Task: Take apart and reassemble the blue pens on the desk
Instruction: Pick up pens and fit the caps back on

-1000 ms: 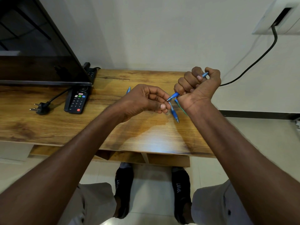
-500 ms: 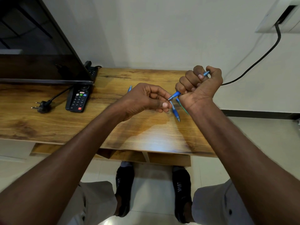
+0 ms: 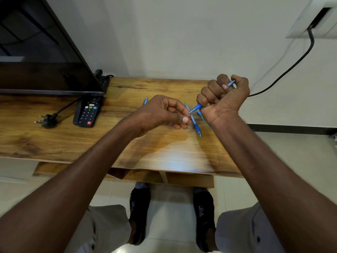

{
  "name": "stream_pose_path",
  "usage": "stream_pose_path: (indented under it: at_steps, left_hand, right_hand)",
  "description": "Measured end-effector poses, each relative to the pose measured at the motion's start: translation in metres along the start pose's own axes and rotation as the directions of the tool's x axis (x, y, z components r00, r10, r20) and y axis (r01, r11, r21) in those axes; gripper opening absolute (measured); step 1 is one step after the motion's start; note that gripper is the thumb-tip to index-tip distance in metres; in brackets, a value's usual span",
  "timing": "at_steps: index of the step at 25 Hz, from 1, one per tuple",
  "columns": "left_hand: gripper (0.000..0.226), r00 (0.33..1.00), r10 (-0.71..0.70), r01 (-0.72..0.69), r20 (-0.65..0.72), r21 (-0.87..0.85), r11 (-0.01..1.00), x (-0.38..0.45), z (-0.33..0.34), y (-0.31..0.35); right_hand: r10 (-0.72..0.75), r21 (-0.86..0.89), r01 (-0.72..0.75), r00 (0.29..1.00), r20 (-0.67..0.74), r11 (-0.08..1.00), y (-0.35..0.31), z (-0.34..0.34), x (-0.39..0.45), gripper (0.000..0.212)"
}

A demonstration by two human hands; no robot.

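Observation:
My right hand [image 3: 225, 96] grips a blue pen [image 3: 197, 107] in a fist above the wooden desk [image 3: 164, 152]. The pen's top end sticks out by the thumb and its tip points left. My left hand [image 3: 162, 114] has its fingers curled, and the fingertips pinch that pen's tip. A second blue pen [image 3: 195, 125] lies on the desk just below the hands. Behind my left hand, the end of a third blue pen [image 3: 145, 100] shows. Another blue piece [image 3: 199, 113] lies partly hidden under my right wrist.
A TV screen [image 3: 42, 57] stands at the back left. A black remote [image 3: 87, 112] and a loose black plug [image 3: 47, 119] lie in front of it. A black cable [image 3: 291, 66] runs down the wall at the right. My feet show under the desk.
Both hands stay almost where they were, the left fingertips still at the tip of the pen in my right fist. Only the view has shifted slightly.

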State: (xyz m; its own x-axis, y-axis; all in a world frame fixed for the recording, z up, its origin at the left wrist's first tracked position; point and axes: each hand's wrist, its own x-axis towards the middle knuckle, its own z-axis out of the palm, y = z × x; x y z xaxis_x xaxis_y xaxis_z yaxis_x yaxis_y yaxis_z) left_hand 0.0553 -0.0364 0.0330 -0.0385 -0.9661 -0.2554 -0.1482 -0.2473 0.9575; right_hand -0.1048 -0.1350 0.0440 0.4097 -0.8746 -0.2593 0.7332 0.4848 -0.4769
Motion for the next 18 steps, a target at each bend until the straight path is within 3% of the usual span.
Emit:
stream_pose_path:
  at_steps: [7, 14, 18]
  left_hand:
    - [0.024, 1.0, -0.013, 0.013, 0.008, 0.003, 1.0, -0.0006, 0.0002, -0.0004]
    - [0.025, 0.999, -0.002, 0.002, 0.042, -0.003, 1.0, -0.0007, 0.0002, -0.0007]
    - [0.026, 0.998, 0.005, -0.004, 0.056, -0.011, 1.0, -0.0014, -0.0005, -0.0003]
  right_hand:
    - [0.083, -0.033, -0.079, 0.989, 0.126, 0.996, -0.0004, -0.0052, 0.0055, 0.057]
    - [0.081, -0.069, -0.078, 0.996, 0.045, 0.995, -0.0018, 0.0, 0.0022, 0.049]
    - [0.101, -0.063, -0.097, 0.992, 0.072, 0.993, -0.0004, -0.0015, 0.0012, 0.054]
